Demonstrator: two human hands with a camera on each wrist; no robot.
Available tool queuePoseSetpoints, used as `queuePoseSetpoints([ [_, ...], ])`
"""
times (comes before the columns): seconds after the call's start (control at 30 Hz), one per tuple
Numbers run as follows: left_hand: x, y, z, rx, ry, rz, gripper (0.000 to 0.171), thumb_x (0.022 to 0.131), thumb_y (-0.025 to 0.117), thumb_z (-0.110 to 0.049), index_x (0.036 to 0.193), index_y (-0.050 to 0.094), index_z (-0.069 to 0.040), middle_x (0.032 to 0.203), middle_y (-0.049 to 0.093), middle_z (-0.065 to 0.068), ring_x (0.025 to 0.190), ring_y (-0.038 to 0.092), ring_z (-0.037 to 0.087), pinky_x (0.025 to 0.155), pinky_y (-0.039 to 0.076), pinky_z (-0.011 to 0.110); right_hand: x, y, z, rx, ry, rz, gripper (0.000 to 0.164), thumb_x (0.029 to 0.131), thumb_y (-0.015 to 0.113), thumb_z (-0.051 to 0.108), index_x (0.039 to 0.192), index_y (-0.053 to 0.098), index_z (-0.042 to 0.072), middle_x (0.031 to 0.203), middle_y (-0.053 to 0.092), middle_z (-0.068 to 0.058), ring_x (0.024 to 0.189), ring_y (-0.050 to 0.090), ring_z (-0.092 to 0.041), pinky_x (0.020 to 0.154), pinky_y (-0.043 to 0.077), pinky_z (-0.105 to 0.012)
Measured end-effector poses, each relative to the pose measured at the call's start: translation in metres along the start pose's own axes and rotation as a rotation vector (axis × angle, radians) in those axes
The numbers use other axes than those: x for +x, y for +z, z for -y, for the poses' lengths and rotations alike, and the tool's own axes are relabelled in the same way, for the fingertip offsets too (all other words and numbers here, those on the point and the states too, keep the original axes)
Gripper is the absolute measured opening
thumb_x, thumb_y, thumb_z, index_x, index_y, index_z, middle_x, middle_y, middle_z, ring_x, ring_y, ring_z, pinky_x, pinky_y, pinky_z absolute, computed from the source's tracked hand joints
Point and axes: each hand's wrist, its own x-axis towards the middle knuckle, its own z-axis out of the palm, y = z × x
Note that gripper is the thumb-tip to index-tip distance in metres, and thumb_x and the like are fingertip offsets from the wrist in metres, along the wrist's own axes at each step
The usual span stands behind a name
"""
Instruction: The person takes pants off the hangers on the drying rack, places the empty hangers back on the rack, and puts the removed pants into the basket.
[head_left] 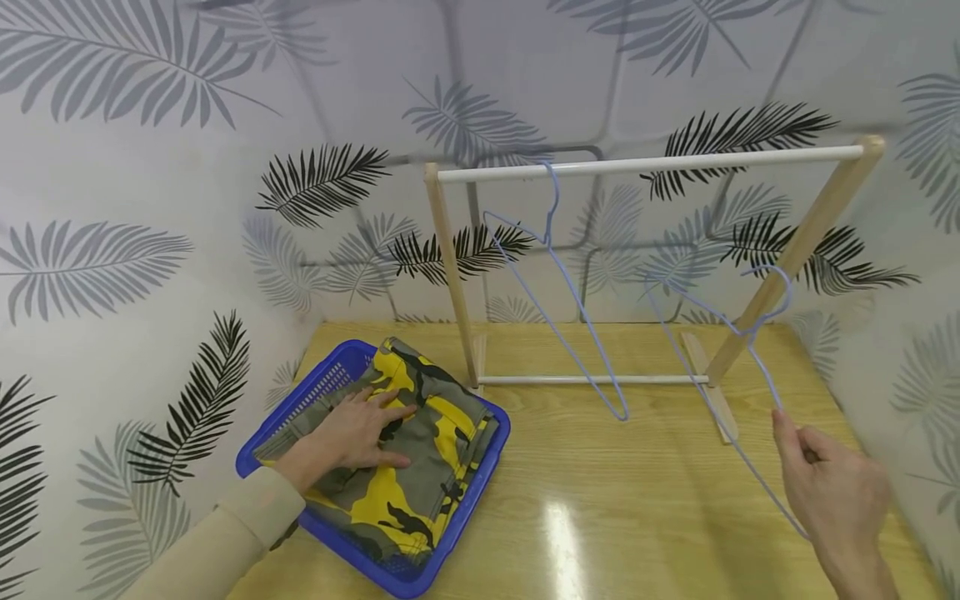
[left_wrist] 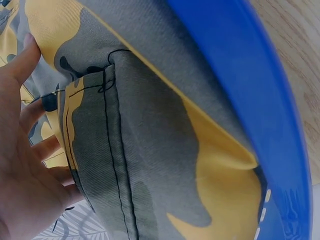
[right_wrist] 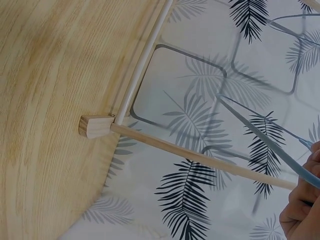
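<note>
My left hand (head_left: 360,433) rests on the folded camouflage pants (head_left: 431,417), fingers spread. The pants are grey, yellow and black and lie in a blue plastic basket (head_left: 472,508). In the left wrist view, the left hand (left_wrist: 25,150) is at the cloth beside a stitched pocket edge (left_wrist: 112,150). On the right, my right hand (head_left: 836,483) grips a light blue wire hanger (head_left: 750,335) by one side, its hook upward and nothing on it. The right wrist view shows the curled fingers (right_wrist: 305,205) at the hanger (right_wrist: 270,142).
A rack with wooden posts (head_left: 795,258) and a white top rail (head_left: 675,165) stands at the back of the wooden table (head_left: 630,517). Another light blue hanger (head_left: 548,240) hangs bare on that rail. Leaf-patterned sheeting (head_left: 187,275) lines the walls behind and beside the table.
</note>
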Motion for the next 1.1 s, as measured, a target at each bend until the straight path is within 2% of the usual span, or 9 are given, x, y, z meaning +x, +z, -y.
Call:
queuePoseSetpoints([
  [0.13,0.000,-0.002,-0.002,-0.011,-0.008,0.015,0.083,0.089,0.076,-0.063,0.157,0.051,-0.023,0.165,0.043,0.024,0.146,0.040,0.061,0.117,0.035,0.077,-0.001,0.000,-0.001,-0.003,0.012,-0.003,0.061,0.102,0.064,0.036,0.053,0.066,0.000,0.044,0.058,-0.015,0.044,0.018,0.023,0.034,0.016,-0.015],
  [0.33,0.003,0.001,-0.002,-0.010,-0.016,0.023,0.082,0.088,0.076,-0.065,0.156,0.053,-0.024,0.165,0.044,0.022,0.147,0.041,0.060,0.118,0.035,0.075,0.000,0.000,0.001,-0.023,-0.012,0.002,0.068,0.104,0.060,0.040,0.048,0.061,0.001,0.038,0.052,-0.011,0.043,0.016,0.021,0.035,0.013,-0.013],
  [0.5,0.005,0.005,-0.001,0.009,-0.019,0.034,0.082,0.088,0.075,-0.066,0.156,0.053,-0.025,0.165,0.044,0.022,0.147,0.042,0.058,0.119,0.035,0.073,0.002,0.002,0.005,-0.017,-0.025,-0.004,0.067,0.104,0.061,0.036,0.046,0.058,0.004,0.037,0.049,-0.009,0.041,0.015,0.019,0.038,0.010,-0.010],
  [0.83,0.008,0.007,-0.002,0.031,-0.047,0.072,0.081,0.086,0.076,-0.067,0.153,0.056,-0.026,0.162,0.047,0.022,0.145,0.047,0.053,0.118,0.039,0.069,0.002,0.005,0.004,-0.004,-0.019,-0.004,0.063,0.103,0.062,0.037,0.050,0.064,0.002,0.041,0.055,-0.013,0.044,0.018,0.022,0.040,0.010,-0.009],
  [1.1,0.008,0.005,-0.003,0.043,-0.035,0.078,0.081,0.088,0.074,-0.068,0.154,0.055,-0.025,0.162,0.046,0.023,0.146,0.045,0.054,0.121,0.036,0.068,0.003,0.003,0.009,0.011,-0.034,-0.003,0.064,0.103,0.063,0.031,0.045,0.058,0.002,0.036,0.048,-0.009,0.040,0.016,0.019,0.039,0.009,-0.007],
])
